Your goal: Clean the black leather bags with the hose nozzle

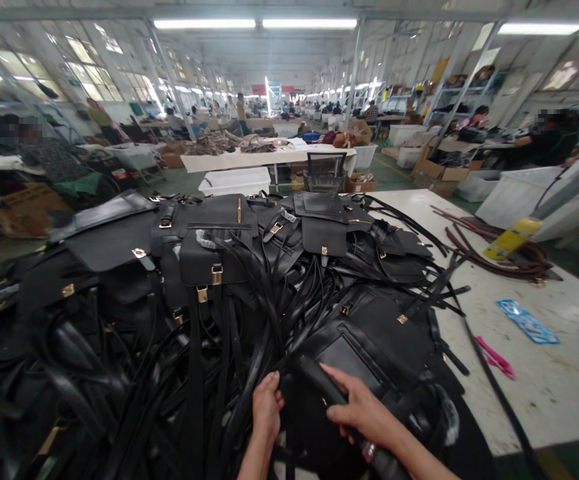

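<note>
Black leather bags (pixel 214 257) with gold clasps and long straps lie heaped over the table. At the bottom centre, my left hand (pixel 268 407) is closed, its thumb and fingers pinching dark material at the edge of a bag piece. To its right, my right hand (pixel 356 407) is wrapped round a thick black tool handle (pixel 319 380) that points up and left over the nearest bag (pixel 354 353). The tool's lower end runs under my right forearm, and its exact kind is hard to make out.
On the white tabletop (pixel 559 373) at right lie pink scissors (pixel 495 358), a blue patterned packet (pixel 528 321), brown straps (pixel 499 250) and a yellow bottle (pixel 513 238). Behind stand a white bin (pixel 234 181) and a chair (pixel 325 175). People sit at both sides.
</note>
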Tool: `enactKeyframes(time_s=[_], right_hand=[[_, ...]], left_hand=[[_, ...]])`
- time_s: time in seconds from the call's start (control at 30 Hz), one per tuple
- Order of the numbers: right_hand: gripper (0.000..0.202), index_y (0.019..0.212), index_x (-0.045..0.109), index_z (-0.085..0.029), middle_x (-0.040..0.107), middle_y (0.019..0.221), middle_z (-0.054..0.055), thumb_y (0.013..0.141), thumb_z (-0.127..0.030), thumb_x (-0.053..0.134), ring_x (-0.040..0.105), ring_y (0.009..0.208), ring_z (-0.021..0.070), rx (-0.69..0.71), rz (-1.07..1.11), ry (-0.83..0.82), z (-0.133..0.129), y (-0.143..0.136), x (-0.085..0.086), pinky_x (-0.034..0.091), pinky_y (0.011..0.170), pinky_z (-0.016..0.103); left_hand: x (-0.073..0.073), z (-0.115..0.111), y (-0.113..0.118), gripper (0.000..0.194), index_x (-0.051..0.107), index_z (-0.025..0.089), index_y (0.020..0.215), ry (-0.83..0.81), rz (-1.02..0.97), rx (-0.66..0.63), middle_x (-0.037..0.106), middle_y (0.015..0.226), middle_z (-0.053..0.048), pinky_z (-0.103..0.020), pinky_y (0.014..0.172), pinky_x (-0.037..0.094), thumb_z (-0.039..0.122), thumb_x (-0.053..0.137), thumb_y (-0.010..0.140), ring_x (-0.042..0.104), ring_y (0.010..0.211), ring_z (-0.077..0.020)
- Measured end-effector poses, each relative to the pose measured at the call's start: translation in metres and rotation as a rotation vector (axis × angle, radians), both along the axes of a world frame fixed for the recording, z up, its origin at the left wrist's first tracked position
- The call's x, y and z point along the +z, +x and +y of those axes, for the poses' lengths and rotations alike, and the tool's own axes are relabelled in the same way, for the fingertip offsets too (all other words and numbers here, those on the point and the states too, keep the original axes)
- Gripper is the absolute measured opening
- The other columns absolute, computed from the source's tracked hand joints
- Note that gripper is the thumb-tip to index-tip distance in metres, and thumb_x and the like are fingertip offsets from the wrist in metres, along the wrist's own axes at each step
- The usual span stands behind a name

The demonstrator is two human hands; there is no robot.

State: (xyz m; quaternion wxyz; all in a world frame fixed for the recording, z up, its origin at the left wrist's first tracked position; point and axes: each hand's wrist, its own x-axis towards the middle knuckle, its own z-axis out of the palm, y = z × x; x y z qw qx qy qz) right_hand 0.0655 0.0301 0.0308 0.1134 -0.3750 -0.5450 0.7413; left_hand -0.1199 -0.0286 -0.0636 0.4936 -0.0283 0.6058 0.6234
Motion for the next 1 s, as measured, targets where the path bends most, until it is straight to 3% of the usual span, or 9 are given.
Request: enactKeyframes(time_s=[0.13, 0.33, 0.4, 0.53, 0.63, 0.73, 0.83, 1.0], right_hand=[[0.074, 0.128, 0.035, -0.024, 0.063, 0.08, -0.001, 0.059, -0.006, 0.055, 0.048, 0.035, 0.0036, 0.104, -0.024, -0.09, -0.008, 0.011, 0.001, 0.039, 0.031, 0.012], [0.072, 0.126, 0.038, -0.024, 0.06, 0.084, -0.001, 0.059, -0.009, 0.055, 0.049, 0.034, 0.0048, 0.033, 0.019, -0.028, -0.001, -0.013, -0.009, 0.04, 0.03, 0.015], [0.071, 0.126, 0.037, -0.026, 0.059, 0.085, -0.001, 0.06, -0.01, 0.055, 0.049, 0.036, 0.0044, -0.016, 0.035, 0.013, 0.009, -0.024, -0.01, 0.04, 0.031, 0.015], [0.072, 0.129, 0.032, -0.029, 0.058, 0.082, -0.003, 0.063, -0.012, 0.056, 0.048, 0.04, 0.0046, -0.11, 0.053, 0.103, 0.026, -0.031, -0.007, 0.04, 0.034, 0.015], [0.072, 0.13, 0.03, -0.03, 0.059, 0.087, -0.002, 0.065, -0.013, 0.056, 0.05, 0.043, 0.0058, -0.129, 0.054, 0.126, 0.033, -0.015, 0.0, 0.042, 0.037, 0.017], [0.071, 0.131, 0.03, -0.027, 0.059, 0.091, 0.0, 0.066, -0.014, 0.056, 0.051, 0.044, 0.0063, -0.12, 0.039, 0.121, 0.032, 0.014, 0.008, 0.041, 0.037, 0.018], [0.069, 0.13, 0.033, -0.026, 0.059, 0.093, 0.0, 0.066, -0.013, 0.055, 0.049, 0.044, 0.006, -0.051, -0.002, 0.087, 0.024, 0.046, 0.017, 0.04, 0.037, 0.017], [0.072, 0.132, 0.029, -0.025, 0.061, 0.082, -0.002, 0.066, -0.011, 0.054, 0.046, 0.043, 0.0056, 0.057, -0.079, 0.018, 0.001, 0.088, 0.026, 0.039, 0.039, 0.017]], left_hand=[[-0.002, 0.0, -0.003, 0.024, 0.055, 0.015, 0.069, 0.029, -0.075, 0.031, 0.052, 0.047, 0.005, -0.02, 0.044, 0.037, 0.028, 0.07, 0.056, 0.052, 0.042, -0.0097], [-0.008, 0.008, -0.005, 0.01, 0.057, 0.016, 0.074, 0.086, -0.124, 0.119, 0.061, 0.061, 0.001, -0.022, 0.063, 0.045, 0.016, 0.061, 0.065, 0.06, 0.06, -0.0112], [-0.003, 0.011, -0.002, 0.01, 0.058, 0.016, 0.079, 0.114, -0.131, 0.127, 0.064, 0.069, -0.002, -0.024, 0.072, 0.046, 0.019, 0.057, 0.07, 0.061, 0.07, -0.0131], [0.013, -0.003, 0.015, 0.032, 0.058, 0.016, 0.096, 0.182, -0.178, 0.016, 0.066, 0.087, -0.008, -0.033, 0.079, 0.046, 0.038, 0.055, 0.073, 0.062, 0.083, -0.0195], [0.014, -0.035, 0.036, 0.04, 0.055, 0.018, 0.099, 0.04, -0.258, -0.182, 0.067, 0.083, -0.008, -0.036, 0.073, 0.048, 0.038, 0.065, 0.066, 0.064, 0.077, -0.0219], [0.003, -0.067, 0.059, 0.038, 0.054, 0.015, 0.089, -0.14, -0.363, -0.318, 0.067, 0.071, -0.008, -0.036, 0.061, 0.05, 0.039, 0.067, 0.063, 0.064, 0.065, -0.0235], [-0.003, -0.079, 0.071, 0.034, 0.051, 0.016, 0.082, -0.168, -0.374, -0.262, 0.065, 0.063, -0.008, -0.035, 0.054, 0.049, 0.041, 0.065, 0.064, 0.064, 0.057, -0.0229], [0.006, -0.081, 0.082, 0.033, 0.05, 0.018, 0.084, -0.095, -0.337, -0.14, 0.066, 0.068, -0.006, -0.031, 0.056, 0.049, 0.04, 0.066, 0.065, 0.064, 0.06, -0.0202]])
